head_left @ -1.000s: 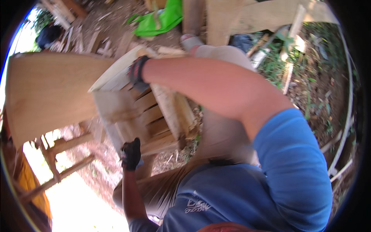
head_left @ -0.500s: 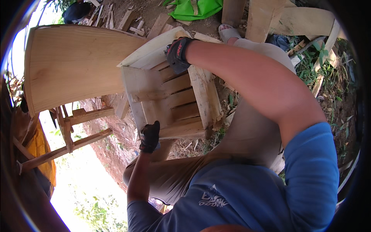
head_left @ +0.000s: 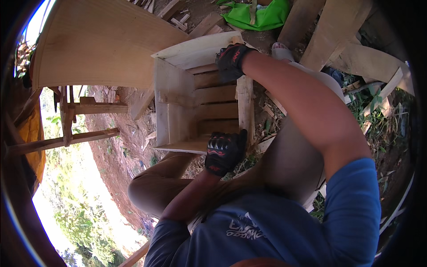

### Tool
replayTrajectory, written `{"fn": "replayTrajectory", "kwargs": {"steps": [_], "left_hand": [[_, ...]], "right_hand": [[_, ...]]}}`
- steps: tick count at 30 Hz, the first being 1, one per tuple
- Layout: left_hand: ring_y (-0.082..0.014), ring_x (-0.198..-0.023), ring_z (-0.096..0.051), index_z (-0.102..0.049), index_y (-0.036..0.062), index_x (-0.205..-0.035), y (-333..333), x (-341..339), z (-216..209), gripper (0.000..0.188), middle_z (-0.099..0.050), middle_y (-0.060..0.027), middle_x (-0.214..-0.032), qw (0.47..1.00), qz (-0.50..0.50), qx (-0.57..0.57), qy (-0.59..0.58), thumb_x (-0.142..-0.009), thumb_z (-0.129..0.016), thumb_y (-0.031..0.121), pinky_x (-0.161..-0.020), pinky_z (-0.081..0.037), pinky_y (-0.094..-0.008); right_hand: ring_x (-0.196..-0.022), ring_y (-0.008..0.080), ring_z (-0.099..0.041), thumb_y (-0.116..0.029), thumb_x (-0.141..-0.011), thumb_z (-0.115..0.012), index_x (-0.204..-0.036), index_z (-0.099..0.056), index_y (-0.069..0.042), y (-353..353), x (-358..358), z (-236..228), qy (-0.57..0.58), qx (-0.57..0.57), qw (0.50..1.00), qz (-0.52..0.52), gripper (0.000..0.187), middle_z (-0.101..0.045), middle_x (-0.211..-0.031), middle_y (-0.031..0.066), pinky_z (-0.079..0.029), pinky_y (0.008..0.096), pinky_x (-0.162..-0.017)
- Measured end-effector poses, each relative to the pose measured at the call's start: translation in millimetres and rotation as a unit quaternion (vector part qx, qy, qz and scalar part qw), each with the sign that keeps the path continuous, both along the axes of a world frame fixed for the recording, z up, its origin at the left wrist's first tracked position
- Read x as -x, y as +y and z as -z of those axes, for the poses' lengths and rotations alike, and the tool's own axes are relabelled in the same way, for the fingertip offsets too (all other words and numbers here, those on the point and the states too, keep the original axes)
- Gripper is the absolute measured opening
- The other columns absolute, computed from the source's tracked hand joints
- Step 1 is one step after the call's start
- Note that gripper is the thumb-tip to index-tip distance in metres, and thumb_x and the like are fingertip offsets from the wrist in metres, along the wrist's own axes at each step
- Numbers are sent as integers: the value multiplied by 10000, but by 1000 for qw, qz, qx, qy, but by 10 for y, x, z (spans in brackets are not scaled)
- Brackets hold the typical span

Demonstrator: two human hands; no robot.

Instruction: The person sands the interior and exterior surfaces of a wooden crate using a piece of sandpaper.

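A pale wooden crate (head_left: 163, 113) with a slatted bottom stands in front of my legs, its open side facing me. My right hand (head_left: 232, 61), in a black glove with red marks, is closed over the crate's far right corner. My left hand (head_left: 223, 151), gloved the same way, is at the near wall by the near right corner. Its fingers are bent around the edge there and the thumb points up; the fingertips are partly hidden. A thick, rough board forms the crate's right side, between my two hands.
A large plywood panel (head_left: 102, 49) lies to the left, touching or close to the crate. Below it is a wooden frame (head_left: 95, 108). A green bag (head_left: 260, 15) and scrap wood lie at the back. Boards (head_left: 338, 33) lean at the far right, above grass and sticks.
My left hand has moved right along the crate's near wall, from the left corner to the right one. My right hand stays at the far right corner. The whole view has shifted slightly.
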State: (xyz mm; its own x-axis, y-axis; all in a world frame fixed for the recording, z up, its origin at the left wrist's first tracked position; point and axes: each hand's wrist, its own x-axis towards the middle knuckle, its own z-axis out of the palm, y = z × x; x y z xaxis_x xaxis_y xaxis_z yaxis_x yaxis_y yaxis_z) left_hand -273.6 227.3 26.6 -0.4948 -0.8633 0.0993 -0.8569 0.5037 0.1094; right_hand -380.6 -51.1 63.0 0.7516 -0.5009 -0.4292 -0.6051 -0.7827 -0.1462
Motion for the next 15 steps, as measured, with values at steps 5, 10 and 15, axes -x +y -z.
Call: {"fn": "replayTrajectory", "kwargs": {"steps": [5,10,15], "left_hand": [[-295,-631,-596,-683,75,-1160,-7,-416,14,300,-552,-83,-727,999,-10,-20,-36,-875,-655,164,-568,-467,-465],[-329,-645,-615,-686,76,-1127,-27,-1251,292,274,-570,-96,-692,998,-46,-33,-11,-878,-645,182,-578,-479,-467],[-356,-709,-639,-715,114,-996,-48,-1980,251,175,-628,-139,-686,996,-37,16,-78,-923,-621,241,-603,-489,-495]], "right_hand": [[-994,359,-705,-465,-864,-651,-1027,-754,-97,-173,181,464,-102,47,991,-67,416,-734,-1067,150,-570,480,-854],[-957,392,-707,-490,-869,-667,-984,-741,-48,-140,182,321,-110,33,992,-59,463,-732,-979,200,-569,485,-844],[-958,393,-711,-471,-855,-689,-948,-722,-29,-119,169,421,-134,36,990,-20,453,-728,-995,218,-566,480,-861]]}}
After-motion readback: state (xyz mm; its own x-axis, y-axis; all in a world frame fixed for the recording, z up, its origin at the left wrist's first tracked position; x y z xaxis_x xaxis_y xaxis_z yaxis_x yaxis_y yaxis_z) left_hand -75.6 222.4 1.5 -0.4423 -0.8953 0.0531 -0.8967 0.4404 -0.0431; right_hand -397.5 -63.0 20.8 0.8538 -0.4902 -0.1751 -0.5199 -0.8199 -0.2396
